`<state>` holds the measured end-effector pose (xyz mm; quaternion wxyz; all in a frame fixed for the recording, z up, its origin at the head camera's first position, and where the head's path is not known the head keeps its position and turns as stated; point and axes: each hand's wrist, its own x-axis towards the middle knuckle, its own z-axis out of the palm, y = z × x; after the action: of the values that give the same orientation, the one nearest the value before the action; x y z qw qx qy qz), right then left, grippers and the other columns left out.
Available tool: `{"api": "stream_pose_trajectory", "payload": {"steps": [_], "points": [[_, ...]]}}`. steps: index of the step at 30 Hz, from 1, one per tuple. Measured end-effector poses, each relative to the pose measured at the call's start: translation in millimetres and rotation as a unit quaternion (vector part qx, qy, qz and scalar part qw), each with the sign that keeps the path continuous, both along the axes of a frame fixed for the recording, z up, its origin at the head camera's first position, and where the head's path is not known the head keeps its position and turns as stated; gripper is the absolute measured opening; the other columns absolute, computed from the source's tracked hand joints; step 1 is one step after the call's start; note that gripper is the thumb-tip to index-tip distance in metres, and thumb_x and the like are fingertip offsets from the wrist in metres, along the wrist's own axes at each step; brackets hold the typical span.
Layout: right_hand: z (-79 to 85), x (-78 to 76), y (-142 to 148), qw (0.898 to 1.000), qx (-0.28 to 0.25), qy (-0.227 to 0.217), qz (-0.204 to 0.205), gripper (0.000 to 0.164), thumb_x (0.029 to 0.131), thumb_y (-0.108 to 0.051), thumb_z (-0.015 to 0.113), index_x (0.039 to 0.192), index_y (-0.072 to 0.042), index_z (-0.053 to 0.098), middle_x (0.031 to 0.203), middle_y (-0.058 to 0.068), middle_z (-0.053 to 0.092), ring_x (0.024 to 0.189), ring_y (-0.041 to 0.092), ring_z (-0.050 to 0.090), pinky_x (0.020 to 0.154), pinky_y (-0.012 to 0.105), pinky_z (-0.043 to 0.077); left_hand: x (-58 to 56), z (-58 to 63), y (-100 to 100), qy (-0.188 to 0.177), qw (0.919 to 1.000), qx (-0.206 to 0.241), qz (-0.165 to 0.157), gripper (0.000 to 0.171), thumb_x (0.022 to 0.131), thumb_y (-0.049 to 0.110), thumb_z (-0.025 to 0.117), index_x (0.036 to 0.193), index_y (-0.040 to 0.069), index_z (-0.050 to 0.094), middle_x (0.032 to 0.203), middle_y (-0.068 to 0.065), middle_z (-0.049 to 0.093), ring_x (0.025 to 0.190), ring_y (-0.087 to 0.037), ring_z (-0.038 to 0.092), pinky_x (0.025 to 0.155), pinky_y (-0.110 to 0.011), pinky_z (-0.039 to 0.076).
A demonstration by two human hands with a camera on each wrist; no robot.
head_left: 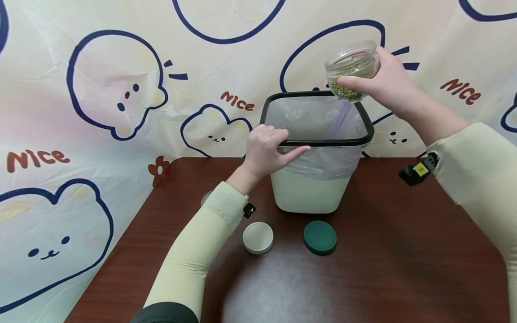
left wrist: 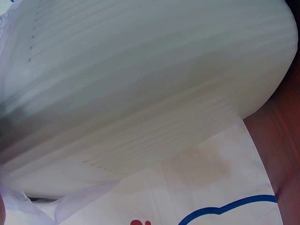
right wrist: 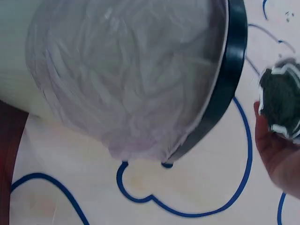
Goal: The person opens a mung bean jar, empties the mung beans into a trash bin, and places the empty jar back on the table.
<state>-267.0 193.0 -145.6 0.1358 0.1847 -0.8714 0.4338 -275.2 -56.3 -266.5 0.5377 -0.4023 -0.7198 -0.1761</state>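
Observation:
A white trash bin (head_left: 310, 195) with a black rim (head_left: 323, 143) and a clear plastic liner bag (head_left: 323, 162) stands toward the back of the table. My left hand (head_left: 264, 150) grips the rim at its near left corner, fingers curled over the edge and thumb along the front. Above the far right corner of the bin, my right hand (head_left: 385, 83) holds a clear open jar (head_left: 350, 67), slightly tilted. Small green beans (head_left: 347, 87), resembling mung beans, lie in its lower part. The jar's bottom (right wrist: 283, 98) looks dark in the right wrist view. The bin wall (left wrist: 154, 84) fills most of the left wrist view.
On the brown table (head_left: 387, 269), a white lid (head_left: 258, 238) and a green lid (head_left: 320, 237) lie in front of the bin. A clear round object (head_left: 205, 198) is mostly hidden behind my left forearm. A cartoon-printed cloth (head_left: 133, 179) hangs behind the table.

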Motion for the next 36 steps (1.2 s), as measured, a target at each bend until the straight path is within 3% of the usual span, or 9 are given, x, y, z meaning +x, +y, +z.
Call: {"api": "stream_pose_trajectory", "payload": {"steps": [6, 14, 23, 26, 31, 36], "points": [[9.6, -16.9, -1.1, 0.996, 0.072, -0.03, 0.046, 0.067, 0.079, -0.031, 0.066, 0.135, -0.01, 0.034, 0.127, 0.016, 0.043, 0.114, 0.03, 0.039, 0.094, 0.053, 0.027, -1.1, -2.1, -0.1, 0.0, 1.0, 0.003, 0.004, 0.057, 0.069, 0.054, 0.068, 0.05, 0.013, 0.034, 0.045, 0.003, 0.03, 0.041, -0.012, 0.026, 0.044, -0.027, 0.024], [26.1, -33.9, -8.4, 0.986, 0.127, -0.075, 0.078, 0.076, 0.08, -0.031, 0.065, 0.138, -0.005, 0.025, 0.132, 0.021, 0.037, 0.119, 0.039, 0.032, 0.098, 0.057, 0.018, -0.8, -2.6, -0.3, 0.005, 1.0, 0.005, 0.001, 0.057, 0.068, 0.054, 0.069, 0.05, 0.013, 0.034, 0.045, 0.003, 0.03, 0.042, -0.012, 0.026, 0.044, -0.028, 0.024], [51.6, -40.8, -13.1, 0.982, 0.171, -0.072, 0.047, 0.078, 0.078, -0.035, 0.065, 0.137, -0.003, 0.026, 0.126, 0.017, 0.038, 0.111, 0.034, 0.035, 0.097, 0.054, 0.025, 1.4, -3.9, -0.5, 0.003, 0.9999, 0.01, -0.003, 0.058, 0.068, 0.054, 0.069, 0.05, 0.013, 0.033, 0.045, 0.003, 0.029, 0.042, -0.012, 0.024, 0.044, -0.027, 0.023], [57.2, -41.7, -13.6, 0.982, 0.172, -0.071, 0.035, 0.081, 0.078, -0.036, 0.065, 0.139, -0.004, 0.024, 0.13, 0.018, 0.037, 0.114, 0.035, 0.032, 0.099, 0.054, 0.021, 0.7, -3.3, 0.3, 0.002, 1.0, 0.008, -0.004, 0.057, 0.069, 0.054, 0.068, 0.05, 0.013, 0.033, 0.045, 0.003, 0.029, 0.042, -0.012, 0.025, 0.044, -0.027, 0.023], [56.1, -44.9, -15.1, 0.977, 0.195, -0.068, 0.046, 0.087, 0.077, -0.036, 0.068, 0.14, -0.003, 0.019, 0.134, 0.021, 0.034, 0.117, 0.038, 0.031, 0.097, 0.056, 0.022, 0.5, -2.3, 1.6, 0.002, 1.0, 0.009, -0.003, 0.057, 0.069, 0.054, 0.068, 0.05, 0.013, 0.034, 0.045, 0.003, 0.029, 0.042, -0.012, 0.025, 0.045, -0.028, 0.024], [46.7, -49.4, -18.2, 0.961, 0.258, -0.08, 0.061, 0.092, 0.073, -0.038, 0.072, 0.138, 0.001, 0.02, 0.127, 0.023, 0.039, 0.112, 0.037, 0.036, 0.093, 0.054, 0.029, 1.7, -3.7, 2.1, 0.002, 1.0, 0.006, -0.002, 0.057, 0.067, 0.054, 0.069, 0.05, 0.013, 0.035, 0.045, 0.003, 0.031, 0.042, -0.011, 0.026, 0.044, -0.027, 0.024]]}}
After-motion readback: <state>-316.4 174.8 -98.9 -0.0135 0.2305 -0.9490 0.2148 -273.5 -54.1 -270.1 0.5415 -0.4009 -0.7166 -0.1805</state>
